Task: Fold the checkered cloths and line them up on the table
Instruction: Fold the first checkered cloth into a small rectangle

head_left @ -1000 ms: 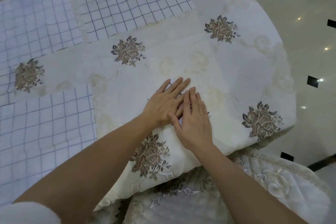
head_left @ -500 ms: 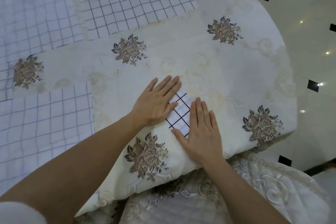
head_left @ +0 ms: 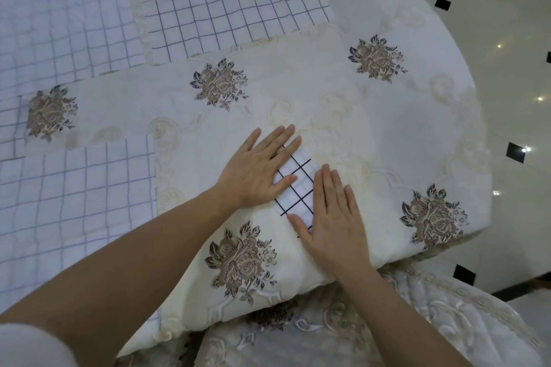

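Cloth (head_left: 298,188) under left grip (head_left: 256,171), right grip (head_left: 334,223)

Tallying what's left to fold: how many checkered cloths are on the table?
4: a folded cloth under the left hand and right hand, a near-left cloth, a far-left cloth, a far-centre cloth. The checkered strip at the left edge may be a fifth.

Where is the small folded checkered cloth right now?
In the head view, the small folded cloth lies right of centre on the tablecloth, partly under the flat left hand and right hand, just above an embroidered flower.
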{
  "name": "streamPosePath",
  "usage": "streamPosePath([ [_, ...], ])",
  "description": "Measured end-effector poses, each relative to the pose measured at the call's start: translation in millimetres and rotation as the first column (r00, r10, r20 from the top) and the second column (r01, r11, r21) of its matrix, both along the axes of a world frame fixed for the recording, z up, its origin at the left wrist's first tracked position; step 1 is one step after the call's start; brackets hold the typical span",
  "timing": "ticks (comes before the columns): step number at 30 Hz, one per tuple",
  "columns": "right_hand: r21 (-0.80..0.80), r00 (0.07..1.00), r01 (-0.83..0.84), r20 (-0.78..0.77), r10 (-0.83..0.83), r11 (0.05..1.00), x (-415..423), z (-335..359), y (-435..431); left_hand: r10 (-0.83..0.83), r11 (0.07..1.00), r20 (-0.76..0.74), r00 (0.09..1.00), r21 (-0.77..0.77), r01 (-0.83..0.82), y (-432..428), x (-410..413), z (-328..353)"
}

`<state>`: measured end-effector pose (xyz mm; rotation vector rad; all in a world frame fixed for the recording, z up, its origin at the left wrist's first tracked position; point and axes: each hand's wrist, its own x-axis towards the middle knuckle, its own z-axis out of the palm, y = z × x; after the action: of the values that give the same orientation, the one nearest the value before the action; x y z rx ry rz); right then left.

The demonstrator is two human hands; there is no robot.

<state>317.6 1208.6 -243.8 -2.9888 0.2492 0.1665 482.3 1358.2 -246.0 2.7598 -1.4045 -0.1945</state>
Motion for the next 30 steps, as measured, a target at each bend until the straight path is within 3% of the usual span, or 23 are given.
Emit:
streamPosePath([
  [7, 0.047, 0.998, 0.016, -0.067, -0.012, 0.999, -6, 11, -4, 0.03, 0.995, -0.032, 0.999, 0.094, -0.027, -3, 3, 7],
  [10, 0.186, 0.999, 0.004, -0.046, 0.005, 0.983, 6, 28, -17, 0.205, 0.978, -0.03, 0.978, 0.034, -0.204, -5, -1, 23],
  [13, 0.21, 0.989, -0.124, 0.109, 0.103, 0.97, 35, 39, -47, 0.573, 0.8, -0.052, 0.818, -0.182, -0.571, -4, -24, 41],
  [15, 0.217, 0.953, -0.27, 0.203, 0.227, 0.938, 58, 33, -59, 0.702, 0.676, -0.08, 0.708, -0.239, -0.697, -10, -52, 43],
  [20, 0.107, 0.786, -0.617, 0.126, 0.605, 0.78, 92, 7, -54, 0.724, 0.688, -0.025, 0.69, -0.062, -0.723, -40, -100, 12],
  [23, 0.047, 0.75, -0.661, 0.073, 0.658, 0.749, 98, -6, -59, 0.759, 0.651, -0.012, 0.651, -0.006, -0.759, -43, -101, 0],
  [30, 0.034, 0.751, -0.661, 0.031, 0.66, 0.75, 95, -8, -60, 0.748, 0.664, 0.001, 0.664, 0.008, -0.748, -38, -107, -8],
])
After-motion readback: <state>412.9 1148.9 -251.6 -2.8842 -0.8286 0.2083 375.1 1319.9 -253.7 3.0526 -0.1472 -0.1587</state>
